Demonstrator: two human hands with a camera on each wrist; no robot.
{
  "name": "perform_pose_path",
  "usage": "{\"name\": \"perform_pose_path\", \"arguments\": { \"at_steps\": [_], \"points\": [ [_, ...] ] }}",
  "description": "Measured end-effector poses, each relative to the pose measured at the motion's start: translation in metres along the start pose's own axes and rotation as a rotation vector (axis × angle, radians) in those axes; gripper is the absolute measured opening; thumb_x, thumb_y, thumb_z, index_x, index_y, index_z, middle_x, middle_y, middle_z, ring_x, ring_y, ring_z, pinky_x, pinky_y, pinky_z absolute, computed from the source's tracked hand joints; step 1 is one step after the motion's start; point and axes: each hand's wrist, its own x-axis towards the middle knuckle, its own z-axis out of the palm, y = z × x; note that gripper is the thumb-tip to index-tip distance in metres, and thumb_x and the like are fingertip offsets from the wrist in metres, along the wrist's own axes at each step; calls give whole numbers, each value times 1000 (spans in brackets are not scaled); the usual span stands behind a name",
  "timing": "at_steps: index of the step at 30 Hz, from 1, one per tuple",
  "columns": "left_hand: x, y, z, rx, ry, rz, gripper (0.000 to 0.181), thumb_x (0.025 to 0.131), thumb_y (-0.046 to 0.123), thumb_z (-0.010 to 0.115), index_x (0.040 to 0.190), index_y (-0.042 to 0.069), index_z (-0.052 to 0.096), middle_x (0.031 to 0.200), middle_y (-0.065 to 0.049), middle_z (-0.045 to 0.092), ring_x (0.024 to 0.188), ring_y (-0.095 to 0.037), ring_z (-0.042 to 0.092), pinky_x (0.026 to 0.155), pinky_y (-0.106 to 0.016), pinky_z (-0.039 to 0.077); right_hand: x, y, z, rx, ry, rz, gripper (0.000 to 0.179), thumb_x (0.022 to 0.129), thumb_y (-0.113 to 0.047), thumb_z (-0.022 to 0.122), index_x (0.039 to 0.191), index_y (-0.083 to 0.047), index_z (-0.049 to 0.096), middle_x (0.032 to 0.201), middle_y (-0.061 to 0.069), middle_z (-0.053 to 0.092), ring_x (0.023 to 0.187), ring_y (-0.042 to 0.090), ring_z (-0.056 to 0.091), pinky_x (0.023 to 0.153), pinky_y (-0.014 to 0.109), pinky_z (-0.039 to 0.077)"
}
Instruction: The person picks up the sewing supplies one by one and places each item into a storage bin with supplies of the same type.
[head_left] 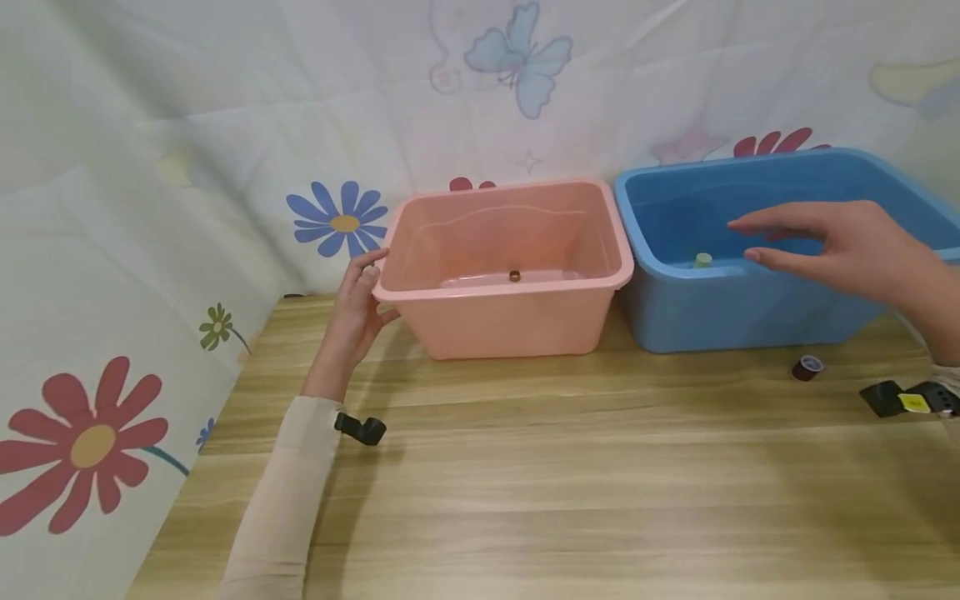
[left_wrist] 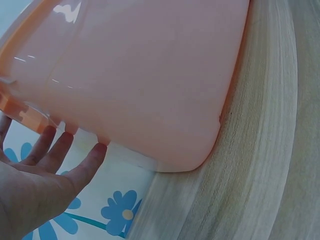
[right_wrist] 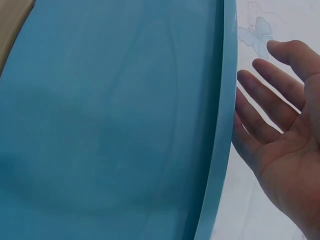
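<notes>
My left hand [head_left: 358,308] is at the left end of a pink plastic bin [head_left: 510,321]. In the left wrist view, its extended fingertips [left_wrist: 100,150] touch the bin's outer side near the rim. A small brownish round thing [head_left: 514,276] lies inside the pink bin. Over the front rim of a blue plastic bin [head_left: 750,308] hovers my right hand [head_left: 855,246], fingers spread and holding nothing. A pale green small cylinder [head_left: 702,261] shows inside the blue bin; its lower part is hidden by the rim.
A small dark cylinder with a pale end [head_left: 807,367] lies on the wooden table [head_left: 540,483] in front of the blue bin. The two bins stand side by side against a flower-printed curtain [head_left: 600,100]. Each wrist wears a black camera strap.
</notes>
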Motion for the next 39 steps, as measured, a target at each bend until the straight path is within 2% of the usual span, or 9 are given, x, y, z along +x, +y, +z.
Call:
{"name": "perform_pose_path", "arguments": {
  "at_steps": [6,12,16,18,22,25,27,34,39],
  "points": [
    [-2,-2,-3,4,0,12,35,106,29,51,141,25,48,147,-7,45,122,-28,55,86,-38,55,-11,-1,2,-2,40,5,43,93,-23,75,135,-21,66,127,9,69,100,-22,44,75,15,38],
    [-3,1,-2,-3,3,7,35,106,28,51,140,25,49,146,-8,45,121,-27,55,86,-38,56,-21,-7,3,-12,125,-7,38,91,-18,77,129,-17,71,122,1,71,98,-11,55,78,6,33],
    [0,5,1,11,-5,30,37,105,30,53,141,24,49,146,-11,45,124,-31,54,87,-40,56,-25,-14,2,4,232,-64,33,89,-12,78,122,-14,73,116,-25,63,99,-30,39,81,0,29],
    [2,7,2,20,-9,37,38,104,31,54,141,24,49,147,-10,45,125,-32,54,87,-40,56,-26,-18,1,15,248,-66,32,90,-11,77,122,-12,73,116,-18,68,99,-31,38,82,-2,27],
    [1,7,1,10,6,21,35,105,27,52,139,25,50,144,-9,47,121,-29,56,86,-39,56,-27,-26,4,-3,222,-50,31,92,-13,75,123,-12,72,115,11,72,100,-2,59,83,0,27],
    [1,6,0,-4,13,3,34,105,26,52,139,24,51,143,-9,48,121,-28,56,86,-39,55,-29,-29,7,-27,211,-65,30,91,-12,76,121,-12,73,114,13,72,96,7,60,81,5,32],
    [2,6,2,1,7,8,35,105,27,53,139,24,51,144,-8,47,122,-28,55,87,-40,55,-30,-30,8,-37,222,-74,29,89,-11,77,118,-12,74,111,11,73,93,-9,54,79,5,35],
    [4,6,4,12,9,8,36,104,29,53,140,24,49,145,-8,46,124,-30,53,87,-40,55,-37,-31,13,-7,180,-24,27,87,-10,80,114,-9,75,105,11,74,89,-7,56,72,2,35],
    [2,0,-2,16,19,-2,35,105,28,52,139,25,50,144,-7,47,124,-29,53,88,-41,55,-44,-30,20,-5,158,4,28,86,-11,80,114,-11,75,105,8,74,89,-24,40,72,3,35]
  ]
}}
